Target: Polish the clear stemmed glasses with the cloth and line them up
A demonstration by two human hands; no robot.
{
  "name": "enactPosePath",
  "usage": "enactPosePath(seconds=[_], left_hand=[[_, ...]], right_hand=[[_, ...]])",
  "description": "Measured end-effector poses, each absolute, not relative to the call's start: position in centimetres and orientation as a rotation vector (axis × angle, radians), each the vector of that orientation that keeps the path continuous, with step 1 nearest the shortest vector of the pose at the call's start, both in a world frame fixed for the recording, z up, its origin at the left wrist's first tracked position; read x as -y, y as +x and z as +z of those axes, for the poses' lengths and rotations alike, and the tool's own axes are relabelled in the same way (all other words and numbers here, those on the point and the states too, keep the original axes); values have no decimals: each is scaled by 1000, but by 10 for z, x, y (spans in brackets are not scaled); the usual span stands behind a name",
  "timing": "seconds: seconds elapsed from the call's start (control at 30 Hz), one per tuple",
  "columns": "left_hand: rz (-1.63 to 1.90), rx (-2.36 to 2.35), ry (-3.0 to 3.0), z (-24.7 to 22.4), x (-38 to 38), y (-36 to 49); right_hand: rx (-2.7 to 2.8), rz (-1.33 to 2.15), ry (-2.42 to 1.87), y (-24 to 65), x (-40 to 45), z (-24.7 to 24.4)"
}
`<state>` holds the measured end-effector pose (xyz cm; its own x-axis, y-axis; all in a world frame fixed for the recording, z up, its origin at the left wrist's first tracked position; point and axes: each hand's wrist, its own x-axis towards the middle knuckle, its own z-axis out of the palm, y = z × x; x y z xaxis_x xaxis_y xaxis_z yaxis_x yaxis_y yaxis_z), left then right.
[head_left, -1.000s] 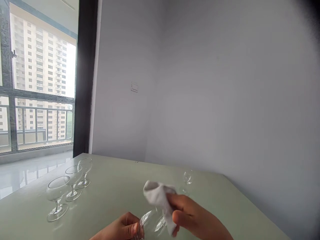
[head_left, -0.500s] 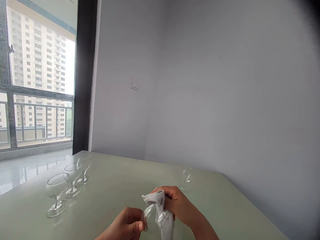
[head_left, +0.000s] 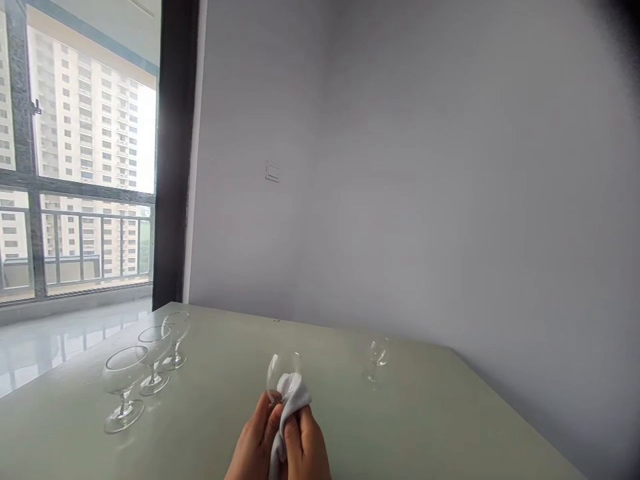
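Clamping left hand on glass, right hand on white cloth, pale green table, grey walls, window

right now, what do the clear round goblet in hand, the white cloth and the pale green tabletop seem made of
Clear goblet: likely glossy glass, see-through with highlights. White cloth: soft, matte fabric, perhaps cotton, judging by its folds. Green tabletop: smooth, satin; faint reflections could mean glass or laminate.

I seem to be viewing a high-rise home: a balcony railing and apartment tower at ten o'clock. I see a light switch between eleven and twelve.
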<state>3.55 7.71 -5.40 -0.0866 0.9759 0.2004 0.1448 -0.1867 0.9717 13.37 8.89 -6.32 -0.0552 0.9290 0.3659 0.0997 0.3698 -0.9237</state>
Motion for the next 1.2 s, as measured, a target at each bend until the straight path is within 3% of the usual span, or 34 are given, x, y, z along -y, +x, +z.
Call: enactPosePath(seconds=[0.33, 0.47, 0.57, 0.73, 0.93, 1.07, 1.2], left_hand=[[1431, -1158, 1139, -47, -69, 42], [1463, -1196, 1038, -50, -75, 36], [1438, -1192, 953, -48, -77, 33], [1334, -1104, 908, -44, -79, 35], [1466, -1237, 904, -51, -93, 18], [1388, -898, 646, -46, -97, 8], [1305, -685, 466, -43, -92, 17]], right_hand=[[2021, 164, -1300, 134, -101, -93], [2114, -306, -1157, 131, -95, -92], [2143, -459, -1042, 132, -86, -80], [2323, -247, -1040, 143, -80, -52], [2395, 503, -1086, 174, -81, 1], [2049, 528, -1021, 180, -82, 19], [2286, 303, -687, 163, -81, -8]])
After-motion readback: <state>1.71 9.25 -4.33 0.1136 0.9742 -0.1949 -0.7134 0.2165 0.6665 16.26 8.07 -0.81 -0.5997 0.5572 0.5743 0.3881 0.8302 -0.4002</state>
